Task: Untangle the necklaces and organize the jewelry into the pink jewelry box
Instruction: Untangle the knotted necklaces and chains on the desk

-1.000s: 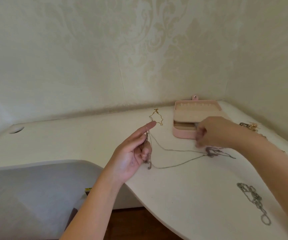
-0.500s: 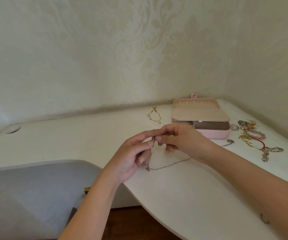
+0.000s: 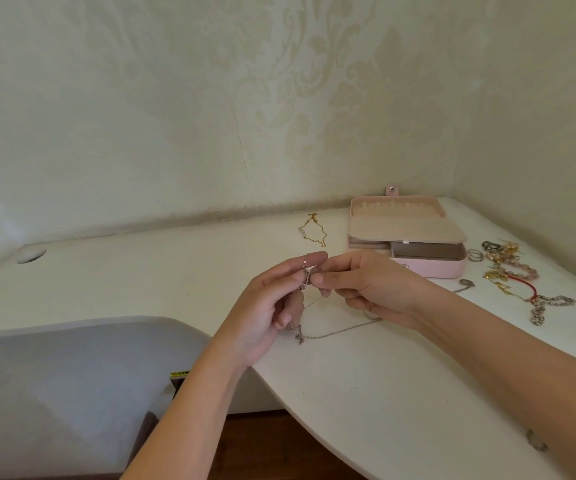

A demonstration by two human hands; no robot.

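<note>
A thin silver necklace chain (image 3: 335, 333) trails over the white table (image 3: 383, 393) and rises into both hands. My left hand (image 3: 272, 306) holds a tangled bunch of the chain against its fingers, palm turned right. My right hand (image 3: 359, 289) pinches the chain at the tangle, fingertip to fingertip with the left. The pink jewelry box (image 3: 428, 265) stands open behind my right hand, its padded tray swung aside over the lower compartment. A pendant (image 3: 466, 283) lies just right of my right wrist.
A gold necklace (image 3: 311, 232) lies left of the box near the wall. A pile of rings, bracelets and beaded pieces (image 3: 511, 268) sits right of the box. Part of a chunky chain (image 3: 536, 443) shows by my right forearm. A grey chair back (image 3: 72, 382) stands at lower left.
My right hand has come back from beside the box to meet my left hand and now pinches the chain at the tangle. The view has shifted slightly, showing the jewelry pile on the right.
</note>
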